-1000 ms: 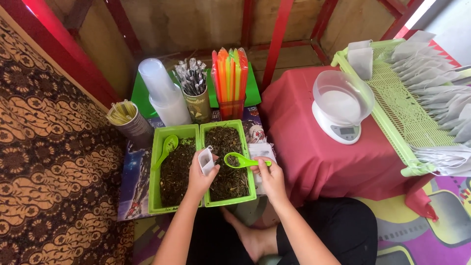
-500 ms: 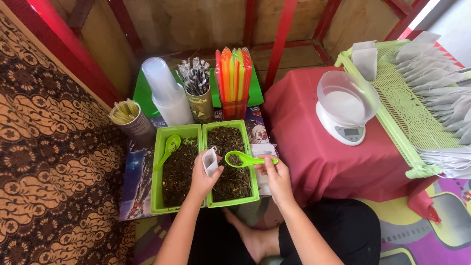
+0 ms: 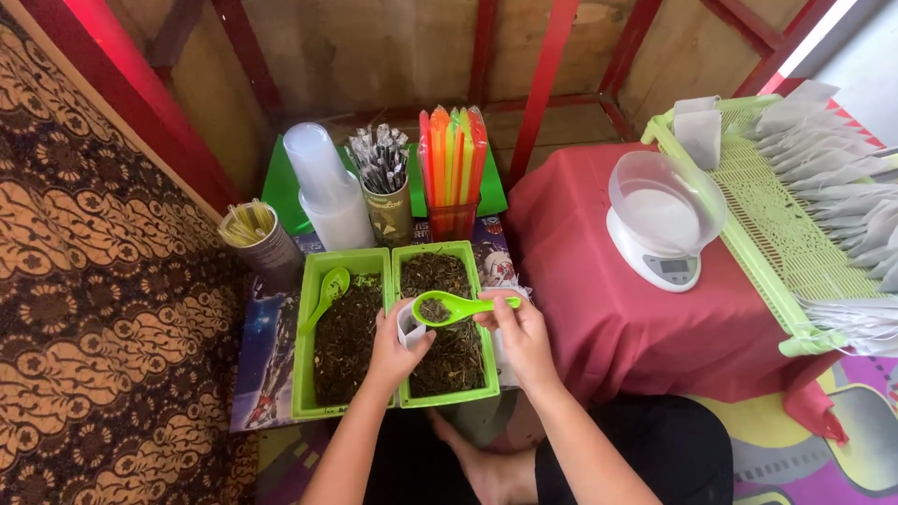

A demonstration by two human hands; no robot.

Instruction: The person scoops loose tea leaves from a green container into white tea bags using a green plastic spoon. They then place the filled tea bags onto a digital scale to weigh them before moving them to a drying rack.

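My left hand holds a small white paper bag open above the right green tray of dark dried leaves. My right hand grips the handle of a green spoon, whose bowl carries a little of the leaves and sits right at the bag's mouth. A second green spoon lies in the left green tray, which holds the same dark leaves.
Behind the trays stand stacked clear cups, a tin of wrapped sticks, a cup of coloured straws and a can. A white kitchen scale with bowl sits on a red cloth. A green basket holds several white bags.
The spoon has come left and down from over the tray to the bag's mouth. My left hand has kept the bag over the right tray.
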